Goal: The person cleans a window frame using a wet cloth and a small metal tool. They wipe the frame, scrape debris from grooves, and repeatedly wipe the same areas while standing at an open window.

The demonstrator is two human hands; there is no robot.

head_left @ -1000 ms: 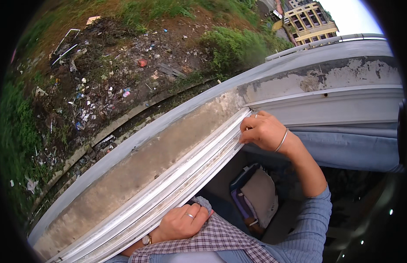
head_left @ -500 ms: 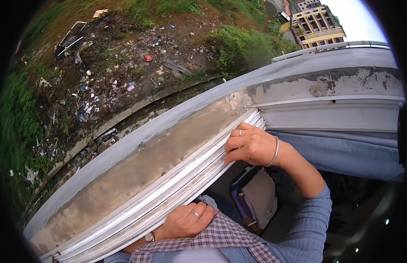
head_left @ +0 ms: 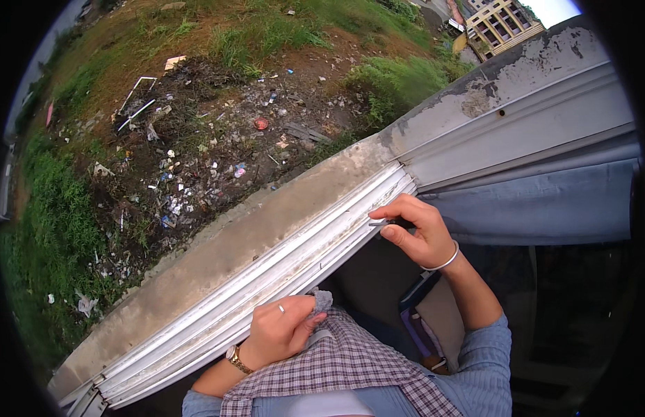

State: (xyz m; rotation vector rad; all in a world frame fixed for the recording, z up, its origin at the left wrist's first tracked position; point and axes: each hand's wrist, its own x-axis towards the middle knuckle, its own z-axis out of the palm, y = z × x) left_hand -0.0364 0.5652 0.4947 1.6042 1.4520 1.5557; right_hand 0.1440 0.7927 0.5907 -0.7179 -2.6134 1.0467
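A white, grooved window track [head_left: 267,295] runs diagonally below me, with dirt in its channels. My right hand [head_left: 423,233] is above its upper end, thumb and fingers closed on a small dark tool with a thin grey tip [head_left: 377,224]. Most of that tool is hidden in the hand, so its exact kind is unclear. Lower down, beside the inner edge of the track, my left hand [head_left: 282,325] is closed round a bunched grey cloth [head_left: 323,300]. A checked cloth [head_left: 329,354] hangs across my front, just under the left hand.
A worn concrete ledge [head_left: 218,278] lies outside the track, with a drop to littered, grassy ground [head_left: 218,146] beyond. Blue-grey fabric [head_left: 538,205] hangs along the right-hand frame. Inside, below my right arm, is a beige bag [head_left: 440,316].
The view has tilted. My right hand has lifted off the track and turned, bringing the small tool's thin tip into sight. My left hand has turned, showing more of the grey cloth.
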